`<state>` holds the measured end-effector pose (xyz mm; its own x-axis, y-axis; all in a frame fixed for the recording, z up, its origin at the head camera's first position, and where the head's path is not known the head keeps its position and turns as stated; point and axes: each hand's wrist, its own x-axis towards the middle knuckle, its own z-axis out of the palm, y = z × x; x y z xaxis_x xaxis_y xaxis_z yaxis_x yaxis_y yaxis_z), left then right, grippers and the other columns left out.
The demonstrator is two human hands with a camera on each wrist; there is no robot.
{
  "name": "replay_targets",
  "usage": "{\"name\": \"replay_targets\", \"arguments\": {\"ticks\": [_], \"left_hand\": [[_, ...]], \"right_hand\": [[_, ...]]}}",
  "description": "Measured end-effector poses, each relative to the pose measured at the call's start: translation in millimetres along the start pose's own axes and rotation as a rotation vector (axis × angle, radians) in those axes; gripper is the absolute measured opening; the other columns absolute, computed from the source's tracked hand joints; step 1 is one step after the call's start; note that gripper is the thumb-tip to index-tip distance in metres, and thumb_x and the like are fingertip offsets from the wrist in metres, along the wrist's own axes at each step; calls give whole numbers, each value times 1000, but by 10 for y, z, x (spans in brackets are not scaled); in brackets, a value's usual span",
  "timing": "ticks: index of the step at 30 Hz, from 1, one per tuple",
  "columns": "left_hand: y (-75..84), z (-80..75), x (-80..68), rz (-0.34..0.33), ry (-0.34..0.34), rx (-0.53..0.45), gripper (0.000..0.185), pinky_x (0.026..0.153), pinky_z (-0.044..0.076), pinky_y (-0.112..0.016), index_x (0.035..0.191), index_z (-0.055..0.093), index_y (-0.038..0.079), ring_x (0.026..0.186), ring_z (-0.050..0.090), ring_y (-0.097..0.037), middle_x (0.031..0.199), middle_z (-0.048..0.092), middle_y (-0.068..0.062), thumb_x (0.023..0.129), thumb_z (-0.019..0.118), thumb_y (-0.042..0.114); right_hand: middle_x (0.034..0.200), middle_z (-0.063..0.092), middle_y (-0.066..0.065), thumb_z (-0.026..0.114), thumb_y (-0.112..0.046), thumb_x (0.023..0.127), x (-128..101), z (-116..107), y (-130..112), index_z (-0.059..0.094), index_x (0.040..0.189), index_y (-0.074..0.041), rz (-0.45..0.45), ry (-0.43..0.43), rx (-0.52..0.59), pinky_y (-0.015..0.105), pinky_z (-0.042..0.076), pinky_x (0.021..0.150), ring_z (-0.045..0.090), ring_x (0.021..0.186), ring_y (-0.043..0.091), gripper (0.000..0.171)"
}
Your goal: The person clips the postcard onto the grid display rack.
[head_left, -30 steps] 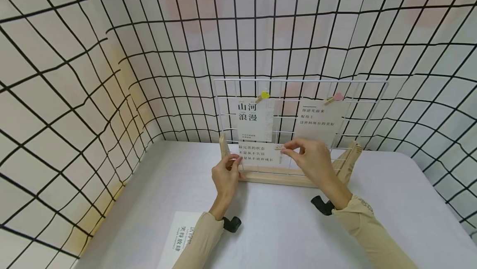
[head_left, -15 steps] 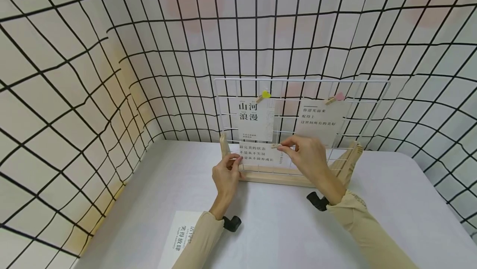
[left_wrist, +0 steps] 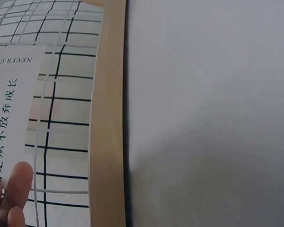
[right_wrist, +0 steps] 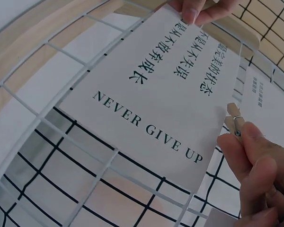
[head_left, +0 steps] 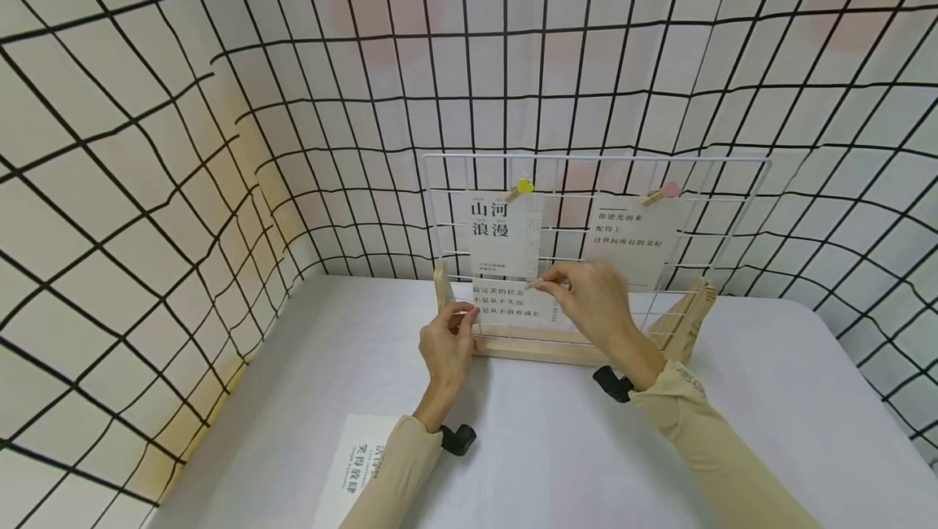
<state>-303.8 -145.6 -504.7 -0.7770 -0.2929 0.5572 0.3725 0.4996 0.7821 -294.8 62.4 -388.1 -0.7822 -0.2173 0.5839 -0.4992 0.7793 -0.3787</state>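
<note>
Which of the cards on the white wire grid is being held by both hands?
The lowest card, the one printed "NEVER GIVE UP". The left hand pinches its left edge and the right hand holds a wooden clip at its top. The two upper cards hang untouched.

A staged tabletop booth: white-clothed table walled by black-gridded white backdrop.

Light: bright, even, soft.
Shadows: faint ones are cast on the desk.
Edges: grid lines are bowed.
Focus: near fingers are blurred.
</note>
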Motion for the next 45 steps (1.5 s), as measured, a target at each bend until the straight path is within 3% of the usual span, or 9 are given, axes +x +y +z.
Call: {"name": "replay_targets", "arguments": {"ticks": [6, 20, 33, 45], "left_hand": [[39, 24, 11, 10, -3, 24, 5, 46, 41, -18, 93, 77, 6, 43, 63, -11, 75, 79, -12, 90, 79, 10], [52, 15, -18, -16, 13, 98, 6, 56, 50, -29, 95, 76, 7, 48, 68, -15, 77, 80, -9, 92, 78, 13], [49, 27, 0, 10, 24, 85, 5, 54, 50, -28, 94, 75, 8, 45, 67, -14, 72, 78, -7, 92, 78, 12], [61, 35, 2, 5, 26, 88, 6, 55, 48, -29, 94, 75, 7, 48, 68, -17, 71, 78, -9, 92, 78, 12]], "right_hand": [[69, 74, 5, 84, -18, 85, 49, -49, 2, 80, 85, -7, -20, -29, -55, 21, 18, 45, 31, 49, 8, 12], [71, 75, 5, 85, -18, 85, 55, -50, -19, 79, 82, -8, -4, -47, -86, 22, 25, 46, 40, 54, 12, 11], [60, 67, 2, 84, -19, 84, 100, -103, -56, 80, 82, -8, -13, -81, -113, 22, 25, 45, 40, 52, 12, 13], [66, 71, 3, 85, -19, 83, 98, -115, -59, 79, 80, -9, -14, -87, -122, 23, 29, 47, 43, 56, 14, 13]]}}
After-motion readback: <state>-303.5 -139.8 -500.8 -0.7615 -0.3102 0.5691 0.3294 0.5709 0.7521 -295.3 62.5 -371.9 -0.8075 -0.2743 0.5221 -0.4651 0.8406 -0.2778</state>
